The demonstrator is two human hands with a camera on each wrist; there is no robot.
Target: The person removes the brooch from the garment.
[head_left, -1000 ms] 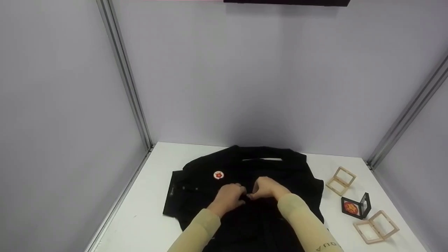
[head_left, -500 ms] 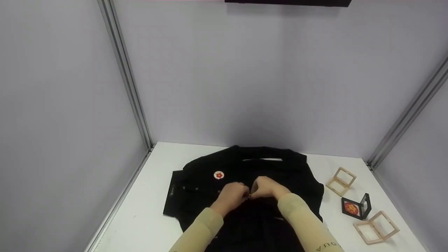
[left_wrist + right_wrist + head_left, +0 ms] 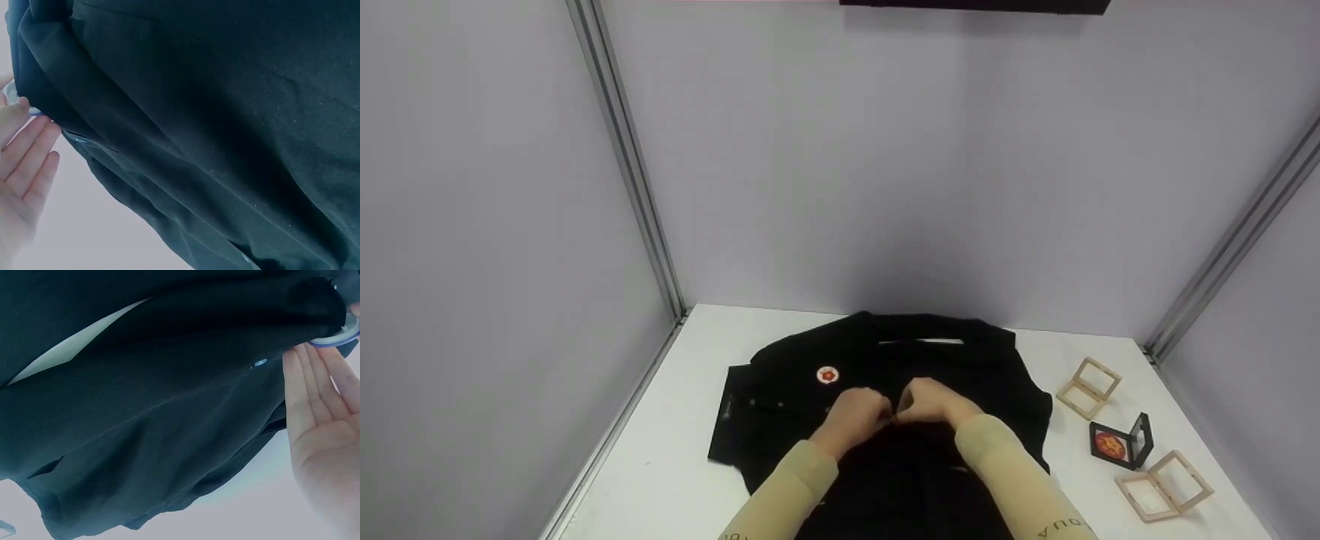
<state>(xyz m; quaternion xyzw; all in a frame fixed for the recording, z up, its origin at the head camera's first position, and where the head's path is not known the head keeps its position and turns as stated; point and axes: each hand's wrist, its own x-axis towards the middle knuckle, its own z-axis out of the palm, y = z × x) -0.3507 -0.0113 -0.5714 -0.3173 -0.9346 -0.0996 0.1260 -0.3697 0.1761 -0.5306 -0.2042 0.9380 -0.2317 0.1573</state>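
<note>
A black buttoned garment (image 3: 780, 427) lies spread on the white table. A round white badge with a red flower (image 3: 827, 375) sits on its left part. My left hand (image 3: 851, 420) and right hand (image 3: 931, 401) meet over the middle of the garment, fingertips nearly together. In the left wrist view, the thumb and fingers of that hand pinch a small round badge (image 3: 12, 93) with a pale back at the cloth's edge. From the right wrist view, my other hand grips the same badge (image 3: 336, 340), its rim bluish there. The badge's front is hidden.
On the right of the table (image 3: 660, 450) stand an open wooden frame case (image 3: 1087, 390), an open black case (image 3: 1121, 444) with a red and yellow round badge in it, and another open wooden case (image 3: 1166, 487). Grey walls (image 3: 840, 187) rise behind and at both sides.
My left hand has moved slightly right and up, so its fingertips come against those of my right hand. The right hand has hardly moved. Garment and cases stay where they were.
</note>
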